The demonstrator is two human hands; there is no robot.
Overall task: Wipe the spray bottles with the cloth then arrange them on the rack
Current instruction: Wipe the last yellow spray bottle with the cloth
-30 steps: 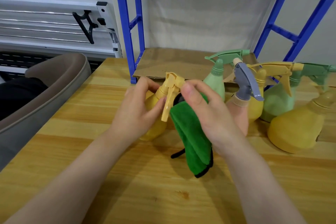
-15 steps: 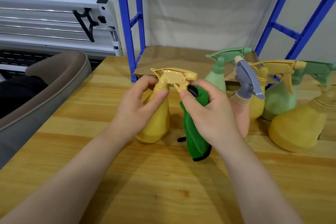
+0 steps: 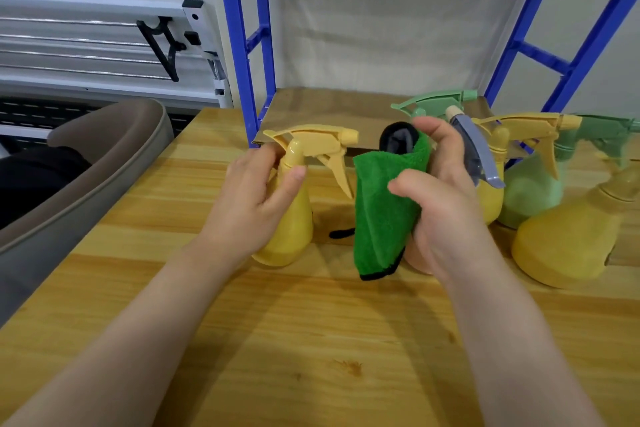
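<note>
- Left hand (image 3: 256,198): fingers curled round the neck of a yellow bottle (image 3: 287,218), which stands upright on the table (image 3: 311,340), nozzle pointing to 3 o'clock.
- Right hand (image 3: 440,204): thumb and fingers pinching a folded green cloth (image 3: 381,215), held just beside the bottle at its 3 o'clock, apart from the trigger.
- Cloth: plush, black-edged.
- Other bottles (image 3: 530,198): smooth plastic, pear-shaped, green and yellow, grouped at 3 o'clock.
- Rack (image 3: 239,28): blue metal, at 12 o'clock.

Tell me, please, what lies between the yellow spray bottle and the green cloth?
Only bare wooden table separates the yellow spray bottle from the green cloth, in the head view.
</note>
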